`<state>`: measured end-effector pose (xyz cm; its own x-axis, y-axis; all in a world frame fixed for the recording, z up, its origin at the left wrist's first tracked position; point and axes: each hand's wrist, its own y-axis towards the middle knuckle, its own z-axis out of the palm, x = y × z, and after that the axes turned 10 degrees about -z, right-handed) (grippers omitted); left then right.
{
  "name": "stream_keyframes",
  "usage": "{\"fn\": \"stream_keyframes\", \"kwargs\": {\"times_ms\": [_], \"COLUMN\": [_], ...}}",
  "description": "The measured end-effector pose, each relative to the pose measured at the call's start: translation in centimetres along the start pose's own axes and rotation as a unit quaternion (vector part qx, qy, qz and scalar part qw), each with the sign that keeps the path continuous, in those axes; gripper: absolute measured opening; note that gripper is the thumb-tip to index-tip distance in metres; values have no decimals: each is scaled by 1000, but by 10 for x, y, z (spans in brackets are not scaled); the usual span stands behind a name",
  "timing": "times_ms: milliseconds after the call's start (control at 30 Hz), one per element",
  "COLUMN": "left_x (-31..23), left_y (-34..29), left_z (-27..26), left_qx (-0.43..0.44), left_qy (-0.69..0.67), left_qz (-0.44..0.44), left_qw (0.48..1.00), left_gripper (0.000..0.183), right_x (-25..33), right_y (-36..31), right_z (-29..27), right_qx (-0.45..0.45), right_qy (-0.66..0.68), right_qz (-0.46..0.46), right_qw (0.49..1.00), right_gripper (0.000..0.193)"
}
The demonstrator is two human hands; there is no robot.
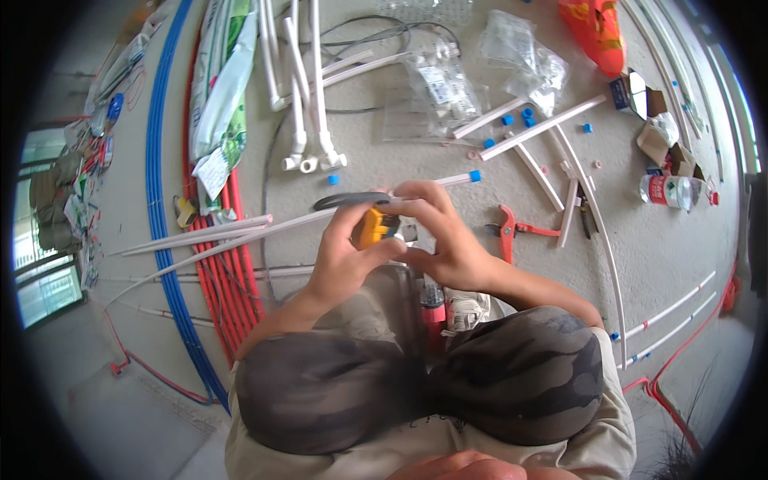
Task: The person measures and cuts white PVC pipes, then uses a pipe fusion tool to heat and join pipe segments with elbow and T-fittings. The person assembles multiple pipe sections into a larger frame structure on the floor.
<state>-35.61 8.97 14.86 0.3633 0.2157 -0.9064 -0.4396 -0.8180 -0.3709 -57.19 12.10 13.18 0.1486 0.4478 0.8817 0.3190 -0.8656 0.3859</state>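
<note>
I hold a yellow-and-black tape measure in front of my knees, with a dark grey strap arching over its top. My left hand is closed round its left side. Curled fingers of my right hand reach its top and right side; the thumbs meet below it. A small white piece shows between the right thumb and fingers, too covered to name. Behind the hands runs a long white pipe with a blue cap on its right end.
Red pipe cutters and dark-handled pliers lie right, among cut white pipes. Joined white pipes and bagged fittings lie ahead. Blue pipes and red pipes run along the left. A plastic bottle lies far right.
</note>
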Motion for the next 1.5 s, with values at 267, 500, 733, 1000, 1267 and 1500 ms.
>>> {"fn": "stream_keyframes", "kwargs": {"times_ms": [267,500,733,1000,1267,1500], "left_x": [39,156,171,192,210,217], "left_y": [-15,-57,-65,-64,-56,-65], "left_z": [-33,-199,-267,-288,-285,-292], "left_qx": [-84,-77,-19,-61,-110,-133], "left_qy": [298,97,201,219,263,235], "left_qz": [-179,-205,-265,-255,-190,-145], "left_qw": [934,971,943,940,940,952], "left_gripper": [64,32,16,21,25,32], "right_x": [-30,-114,-148,-156,-171,-145], "right_y": [-44,-97,-83,-78,-78,-73], "right_z": [-8,-124,-76,-46,-33,-122], "right_qx": [-95,-370,-319,-316,-323,-479], "right_qy": [333,202,141,153,209,160], "right_qz": [278,374,451,417,374,253], "right_qw": [896,826,821,838,844,825], "right_gripper": [29,14,22,24,30,22]}}
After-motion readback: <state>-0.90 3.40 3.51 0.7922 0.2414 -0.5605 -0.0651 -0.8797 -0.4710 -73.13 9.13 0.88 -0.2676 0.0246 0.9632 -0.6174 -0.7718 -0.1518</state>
